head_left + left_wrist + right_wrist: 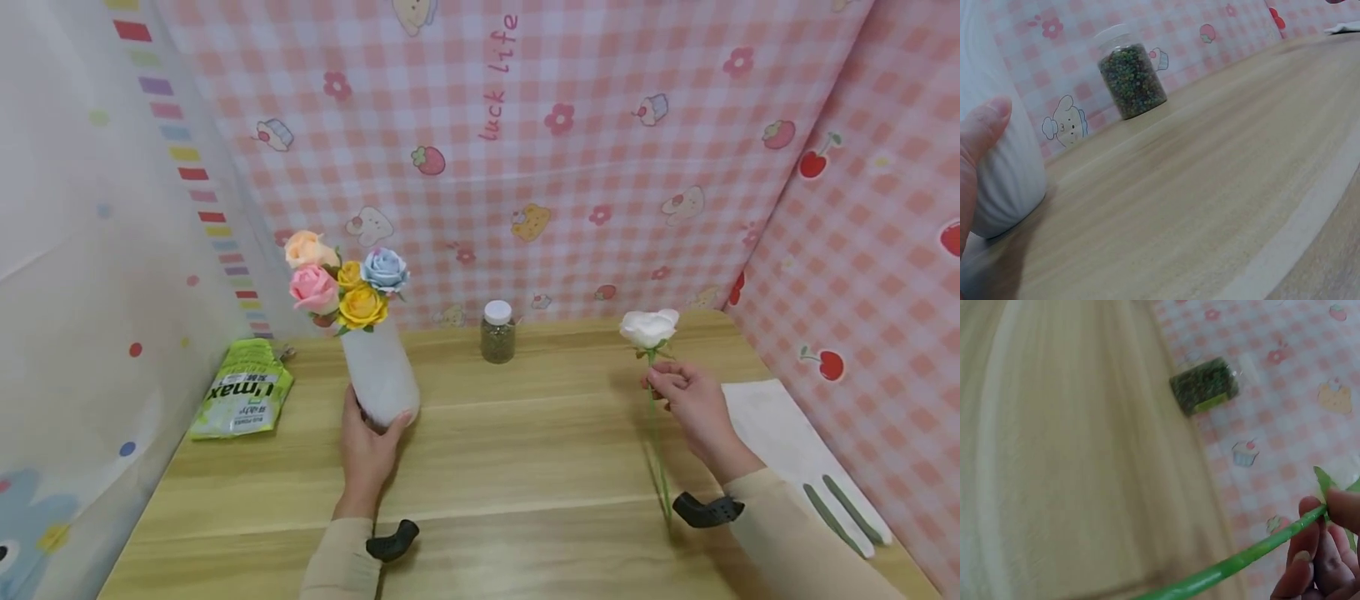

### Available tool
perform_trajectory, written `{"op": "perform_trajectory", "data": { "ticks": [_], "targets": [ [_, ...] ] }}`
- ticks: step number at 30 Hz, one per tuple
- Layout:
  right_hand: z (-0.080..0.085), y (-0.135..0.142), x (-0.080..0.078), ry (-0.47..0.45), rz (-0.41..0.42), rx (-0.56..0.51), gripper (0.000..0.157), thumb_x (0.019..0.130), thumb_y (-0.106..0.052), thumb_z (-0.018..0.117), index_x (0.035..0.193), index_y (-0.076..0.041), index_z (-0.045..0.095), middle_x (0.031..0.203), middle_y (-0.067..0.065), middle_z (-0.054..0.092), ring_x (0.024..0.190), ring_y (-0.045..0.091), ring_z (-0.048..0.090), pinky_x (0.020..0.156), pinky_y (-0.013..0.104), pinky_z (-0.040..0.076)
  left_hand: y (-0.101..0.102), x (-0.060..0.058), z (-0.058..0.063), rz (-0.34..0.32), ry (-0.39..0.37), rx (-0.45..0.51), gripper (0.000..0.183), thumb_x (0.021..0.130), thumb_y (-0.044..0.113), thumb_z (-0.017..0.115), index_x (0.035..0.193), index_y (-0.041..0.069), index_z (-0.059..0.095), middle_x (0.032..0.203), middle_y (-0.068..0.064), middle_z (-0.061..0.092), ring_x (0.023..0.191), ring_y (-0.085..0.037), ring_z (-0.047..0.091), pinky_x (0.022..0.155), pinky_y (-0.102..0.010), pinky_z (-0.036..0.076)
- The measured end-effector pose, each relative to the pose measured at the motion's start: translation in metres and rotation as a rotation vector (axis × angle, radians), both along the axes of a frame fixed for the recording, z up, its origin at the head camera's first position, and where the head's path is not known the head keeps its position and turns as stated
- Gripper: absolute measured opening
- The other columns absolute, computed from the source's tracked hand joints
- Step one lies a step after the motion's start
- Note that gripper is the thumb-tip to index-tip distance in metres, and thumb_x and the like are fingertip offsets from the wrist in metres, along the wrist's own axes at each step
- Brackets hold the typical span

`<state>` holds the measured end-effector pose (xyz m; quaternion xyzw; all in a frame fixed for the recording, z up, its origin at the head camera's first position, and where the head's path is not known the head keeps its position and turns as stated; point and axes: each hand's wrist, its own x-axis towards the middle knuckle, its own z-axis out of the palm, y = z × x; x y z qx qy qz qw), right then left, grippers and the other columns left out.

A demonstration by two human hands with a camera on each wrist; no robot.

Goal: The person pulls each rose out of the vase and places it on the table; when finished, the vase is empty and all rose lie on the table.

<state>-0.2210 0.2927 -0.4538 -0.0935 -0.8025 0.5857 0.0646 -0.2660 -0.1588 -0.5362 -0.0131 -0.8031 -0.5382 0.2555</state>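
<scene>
My left hand grips a white vase low down, with the thumb on its ribbed side. Artificial roses fill the vase's mouth: a peach one, a pink one, a blue one and yellow ones. On the right, my right hand pinches the green stem of a white rose just below the bloom. The bloom is up and the stem hangs down over the table. The fingers behind the vase are mostly hidden.
A clear jar of small dark green beads with a white lid stands at the table's back. A green and white packet lies at the left. White cloth-like material with green strips lies at the right, beside the checked wall covering.
</scene>
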Motion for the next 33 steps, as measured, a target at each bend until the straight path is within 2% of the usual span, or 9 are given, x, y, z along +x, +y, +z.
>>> {"op": "perform_trajectory", "data": {
  "ticks": [3,6,9,13,16,20,22,26,33],
  "targets": [
    [-0.009,0.006,0.002,-0.072,0.042,0.007,0.050,0.093,-0.036,0.063,0.121,0.003,0.049,0.091,-0.009,0.070,0.083,0.007,0.060,0.071,0.030,0.049,-0.002,0.001,-0.001,0.009,0.008,-0.002,0.093,0.072,0.027,0.086,0.147,0.008,0.034,0.134,-0.017,0.050,0.121,-0.028,0.048,0.100,-0.046,0.041],
    [-0.017,0.011,0.004,-0.121,0.047,0.010,0.052,0.091,-0.035,0.066,0.122,0.003,0.049,0.089,-0.012,0.067,0.081,0.005,0.059,0.072,0.029,0.048,-0.001,0.001,-0.003,0.027,0.047,-0.010,0.093,0.070,0.026,0.087,0.146,0.007,0.037,0.134,-0.017,0.051,0.119,-0.028,0.050,0.098,-0.047,0.043],
    [-0.024,0.013,0.004,-0.125,0.039,0.019,0.047,0.091,-0.032,0.067,0.118,0.004,0.054,0.087,-0.011,0.067,0.078,0.003,0.057,0.069,0.027,0.048,-0.001,0.002,-0.004,0.073,0.159,-0.030,0.090,0.067,0.020,0.089,0.142,0.004,0.043,0.132,-0.018,0.053,0.117,-0.029,0.052,0.095,-0.049,0.045],
    [-0.032,0.017,0.001,-0.112,0.040,0.036,0.038,0.092,-0.025,0.066,0.111,0.007,0.058,0.089,0.001,0.070,0.075,0.004,0.059,0.066,0.025,0.051,-0.001,0.002,-0.004,0.149,0.343,-0.092,0.084,0.063,0.014,0.090,0.135,-0.001,0.051,0.126,-0.019,0.058,0.111,-0.031,0.056,0.088,-0.050,0.046],
    [-0.038,0.022,0.000,-0.107,0.059,0.164,0.033,0.092,-0.022,0.066,0.108,0.006,0.062,0.092,0.009,0.071,0.076,0.005,0.060,0.065,0.023,0.052,-0.002,0.002,-0.003,0.182,0.413,-0.136,0.082,0.061,0.014,0.091,0.133,-0.001,0.053,0.122,-0.018,0.060,0.108,-0.030,0.057,0.084,-0.045,0.047],
    [-0.042,0.030,-0.001,-0.056,0.086,0.443,0.026,0.090,-0.022,0.068,0.104,0.000,0.068,0.090,0.008,0.073,0.078,0.010,0.063,0.065,0.024,0.050,-0.001,0.003,-0.002,0.184,0.435,-0.146,0.081,0.062,0.014,0.091,0.132,0.000,0.054,0.120,-0.017,0.061,0.107,-0.030,0.058,0.082,-0.042,0.046],
    [-0.042,0.034,-0.001,-0.026,0.103,0.535,0.024,0.089,-0.021,0.069,0.103,-0.002,0.069,0.088,0.006,0.073,0.081,0.015,0.065,0.067,0.027,0.050,-0.001,0.003,-0.001,0.185,0.435,-0.147,0.080,0.062,0.015,0.091,0.132,0.000,0.055,0.120,-0.017,0.061,0.107,-0.030,0.058,0.082,-0.043,0.047],
    [-0.038,0.042,-0.003,-0.010,0.141,0.586,0.028,0.089,-0.022,0.069,0.108,-0.002,0.070,0.090,0.009,0.073,0.088,0.025,0.067,0.070,0.032,0.051,-0.001,0.003,-0.002,0.194,0.428,-0.149,0.079,0.063,0.015,0.091,0.132,0.000,0.055,0.120,-0.017,0.060,0.107,-0.030,0.058,0.081,-0.046,0.048],
    [-0.045,0.058,-0.005,-0.025,0.148,0.612,0.029,0.088,-0.025,0.070,0.111,-0.006,0.073,0.099,0.013,0.072,0.085,0.023,0.066,0.064,0.030,0.051,-0.002,0.003,-0.004,0.203,0.420,-0.146,0.079,0.062,0.015,0.091,0.132,0.000,0.055,0.121,-0.017,0.060,0.108,-0.030,0.058,0.080,-0.047,0.049]
  ]
}}
